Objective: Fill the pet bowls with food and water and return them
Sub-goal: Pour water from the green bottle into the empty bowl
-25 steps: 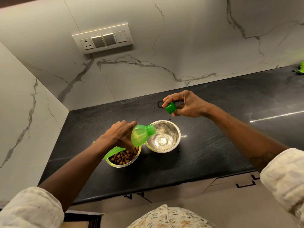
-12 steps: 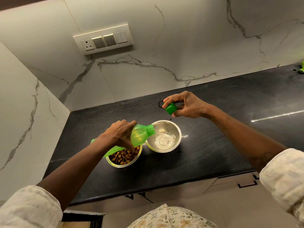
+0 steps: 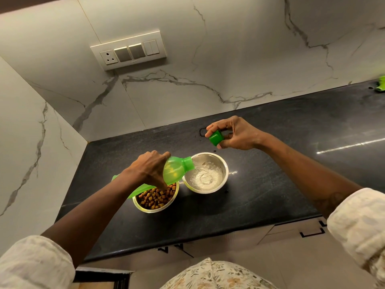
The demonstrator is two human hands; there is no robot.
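Steel shows less bare in the right-hand bowl (image 3: 206, 173) than a second ago: its floor, then mostly dry with a small pool at the middle, is now covered by rippling water. The green bottle (image 3: 177, 171) keeps the same tilt, its open neck resting over that bowl's left rim, and the left hand (image 3: 149, 170) stays wrapped around its body. The right hand (image 3: 233, 134) has hardly shifted; it pinches the green cap (image 3: 216, 138) between thumb and fingertips, above the dark surface (image 3: 270, 184) just behind the bowl. The stream itself is hard to make out, perhaps a thin clear thread at the neck. Both bowls sit side by side, nearly touching, near the front edge. The left bowl (image 3: 156, 198) holds brown kibble (image 3: 157, 196) and lies partly under the bottle and wrist. A switch panel (image 3: 128, 51) is set in the marble wall behind.
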